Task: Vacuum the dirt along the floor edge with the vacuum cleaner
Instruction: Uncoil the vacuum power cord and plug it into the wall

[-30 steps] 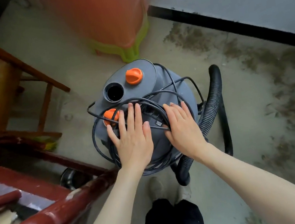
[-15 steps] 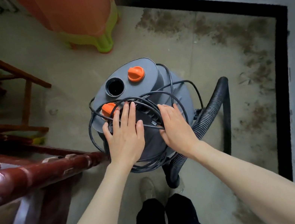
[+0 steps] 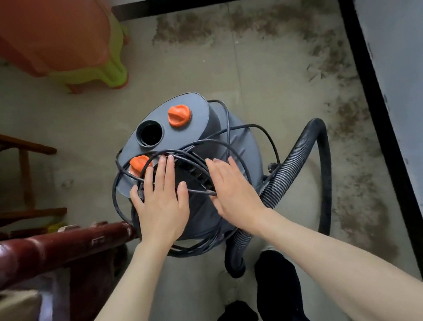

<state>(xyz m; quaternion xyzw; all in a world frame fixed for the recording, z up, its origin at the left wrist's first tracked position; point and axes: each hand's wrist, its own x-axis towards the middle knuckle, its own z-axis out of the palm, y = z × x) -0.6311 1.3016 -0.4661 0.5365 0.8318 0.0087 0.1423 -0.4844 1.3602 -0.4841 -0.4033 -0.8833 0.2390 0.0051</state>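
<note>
Grey vacuum cleaner — left hand, right hand flat on top, grip released.

Both hands, left and right, flat on grey vacuum cleaner; dirt along floor edge.

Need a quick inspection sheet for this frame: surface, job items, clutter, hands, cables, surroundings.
Surface: concrete floor, dirt band along the black skirting.
Job's things: grey vacuum cleaner upright, corrugated hose looped at its right.
Clutter: nothing seen.
Grippers: left hand and right hand flat on the vacuum, fingers extended.
Cables: power cord coiled loosely over the lid.
Surroundings: orange stool, wooden chair, red rail.
</note>
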